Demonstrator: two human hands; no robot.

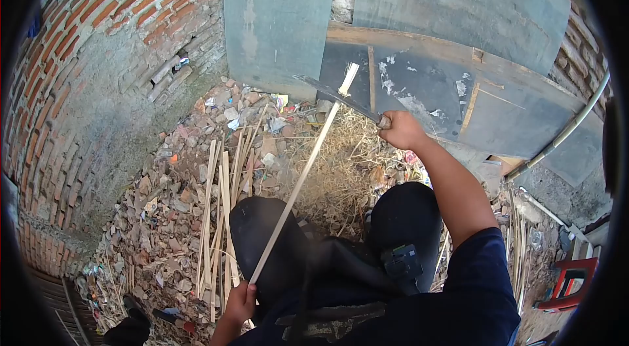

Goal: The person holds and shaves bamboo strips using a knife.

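Observation:
A long pale strip of wood or bamboo (295,198) slants up from my left hand (241,301), which is closed round its lower end beside my left knee. My right hand (401,130) is closed on the handle of a large dark knife (337,96). The blade points to the upper left and lies across the strip near its far end. Just beyond the blade, a paler piece (349,77) with a ragged base sticks up at the strip's tip. Fibrous shavings (347,156) are heaped on the ground below the blade.
Long strips (208,228) lie to the left of my knees, others (517,248) at the right. Rubble (157,215) covers the ground. A brick wall (98,84) stands left, grey panels (278,18) ahead. A red object (569,284) is at the lower right; another person's foot (134,307) shows lower left.

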